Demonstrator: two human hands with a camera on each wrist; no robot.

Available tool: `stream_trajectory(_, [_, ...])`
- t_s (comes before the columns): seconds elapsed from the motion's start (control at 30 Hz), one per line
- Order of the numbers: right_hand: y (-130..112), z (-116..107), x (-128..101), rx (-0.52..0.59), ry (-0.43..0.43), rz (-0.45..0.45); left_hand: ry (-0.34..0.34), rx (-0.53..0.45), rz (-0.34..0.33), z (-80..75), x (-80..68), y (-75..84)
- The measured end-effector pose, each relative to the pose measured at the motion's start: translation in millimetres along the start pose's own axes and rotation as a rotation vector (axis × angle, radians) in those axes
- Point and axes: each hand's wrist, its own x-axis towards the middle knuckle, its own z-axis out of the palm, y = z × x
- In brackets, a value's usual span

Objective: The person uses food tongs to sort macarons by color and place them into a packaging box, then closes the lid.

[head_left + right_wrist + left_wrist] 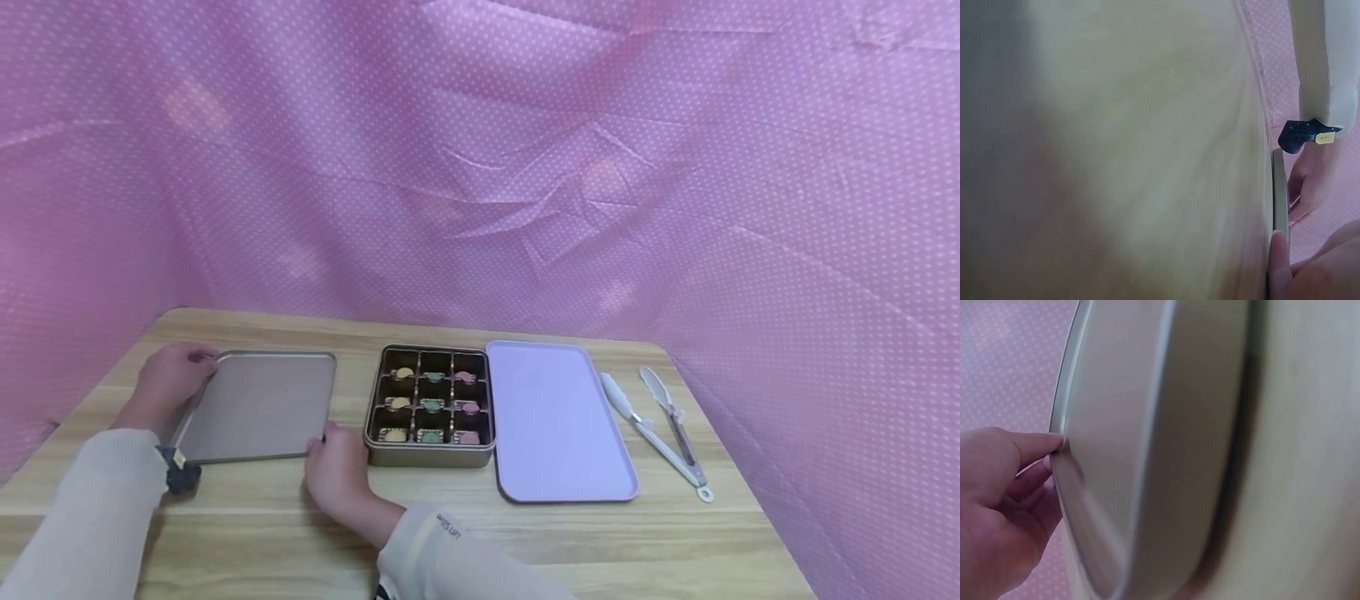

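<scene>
On the table [525,550], left of centre: a flat grey metal lid [258,406] lies top side up on the wood, both hands at its edges.
Left hand [171,377]: at the lid's far left corner; the left wrist view shows the thumb tip touching the rim and the other fingers curled round behind it, so this grip grasps the lid's edge.
Right hand [337,468]: at the lid's near right corner; the right wrist view shows a fingertip [1279,262] laid against the thin rim, but whether the fingers clench or merely touch, I cannot tell.
Hold on opposite corners: probably chosen because a wide, thin sheet keeps level when borne at two diagonal points.
Tin box [431,407]: just right of the lid, uncovered, split into nine compartments, each with one small sweet; yellow in the left column, green in the middle, pink in the right.
Lid and box: similar in outline, so the lid appears to belong to this box.
Lilac tray [558,425]: touching or nearly touching the box's right wall, flat, holding nothing.
Tongs [660,425]: right of the tray, lying on the wood with arms spread, near the table's right edge.
Backdrop: pink dotted cloth [480,167] behind and at both sides.
</scene>
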Motion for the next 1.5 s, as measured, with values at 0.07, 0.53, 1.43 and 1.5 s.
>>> stream_trajectory(0.07, [2.0, 0.5, 0.0, 0.039, 0.013, 0.011, -0.017, -0.036, -0.013, 0.1, -0.4, 0.1])
stream_trajectory(0.53, [1.2, -1.4, -6.8, 0.354, -0.036, 0.126, -0.029, -0.072, -0.003, -8.7, -5.1, -3.8])
stream_trajectory(1.43, [12.7, -107.4, -17.6, 0.587, -0.123, 0.083, -0.103, -0.24, 0.09, -17.5, -35.8, 78.3])
stream_trajectory(1.5, [19.4, -118.8, -18.4, 0.593, -0.115, 0.087, -0.112, -0.277, 0.1, -13.6, -39.4, 89.6])
